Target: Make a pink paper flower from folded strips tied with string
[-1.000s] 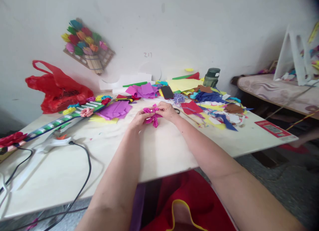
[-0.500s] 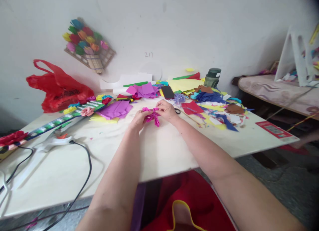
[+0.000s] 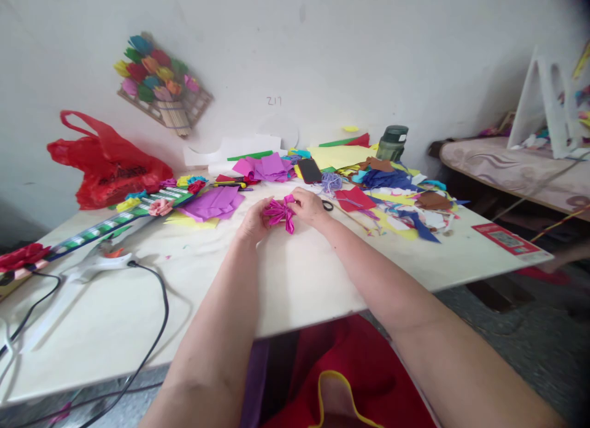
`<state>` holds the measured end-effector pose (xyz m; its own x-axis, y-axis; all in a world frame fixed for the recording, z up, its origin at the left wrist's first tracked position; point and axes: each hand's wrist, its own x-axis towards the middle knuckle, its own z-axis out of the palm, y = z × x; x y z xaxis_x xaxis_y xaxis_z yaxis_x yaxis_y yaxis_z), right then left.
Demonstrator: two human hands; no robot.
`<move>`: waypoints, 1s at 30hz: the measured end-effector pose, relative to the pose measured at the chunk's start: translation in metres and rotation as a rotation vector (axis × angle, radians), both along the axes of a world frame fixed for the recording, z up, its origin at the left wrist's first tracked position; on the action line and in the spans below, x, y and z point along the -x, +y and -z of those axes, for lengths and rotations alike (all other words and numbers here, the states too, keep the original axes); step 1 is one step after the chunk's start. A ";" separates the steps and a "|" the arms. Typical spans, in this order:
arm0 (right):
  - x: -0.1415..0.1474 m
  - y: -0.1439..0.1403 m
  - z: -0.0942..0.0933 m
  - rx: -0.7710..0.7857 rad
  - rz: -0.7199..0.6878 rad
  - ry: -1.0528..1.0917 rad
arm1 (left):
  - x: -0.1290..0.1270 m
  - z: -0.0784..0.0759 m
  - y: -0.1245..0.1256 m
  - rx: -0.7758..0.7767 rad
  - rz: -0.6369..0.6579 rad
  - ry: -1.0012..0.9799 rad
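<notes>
A bright magenta paper flower (image 3: 279, 213), gathered at its middle with creased petals, is held up between my two hands just above the white table (image 3: 313, 274). My left hand (image 3: 256, 220) has its fingers closed on the flower's left side. On the right, my right hand (image 3: 310, 206) pinches the petals at the upper right edge. The fingertips behind the paper are partly hidden. Black-handled scissors (image 3: 327, 205) lie beside my right hand, their blades mostly out of sight.
Purple paper sheets (image 3: 214, 203) lie left of my hands. Behind are a phone (image 3: 309, 171), lilac yarn (image 3: 330, 182) and a dark green bottle (image 3: 392, 144). Colourful scraps (image 3: 391, 181) cover the back right. A white glue gun (image 3: 92, 268) with a black cord rests at left, near a red bag (image 3: 115, 166).
The petals on the flower's left side look more spread out. My left fingers have shifted around them, while my right hand stays nearly in place at the right edge.
</notes>
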<state>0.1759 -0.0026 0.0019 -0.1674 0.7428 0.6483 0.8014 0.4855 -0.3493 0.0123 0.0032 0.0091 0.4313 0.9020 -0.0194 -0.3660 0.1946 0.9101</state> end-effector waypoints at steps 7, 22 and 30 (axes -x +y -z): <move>0.005 -0.007 -0.002 0.007 0.043 -0.037 | -0.003 0.000 -0.002 0.016 -0.043 0.062; -0.002 0.005 -0.001 0.299 -0.091 0.456 | -0.004 0.008 0.001 -0.161 0.003 0.213; -0.012 -0.005 -0.010 0.465 -0.247 0.466 | -0.002 0.008 0.001 -0.196 -0.001 0.234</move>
<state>0.1883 -0.0075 0.0120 -0.1484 0.9364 0.3179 0.4032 0.3508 -0.8452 0.0143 0.0043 0.0012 0.4347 0.8988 0.0564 -0.1417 0.0065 0.9899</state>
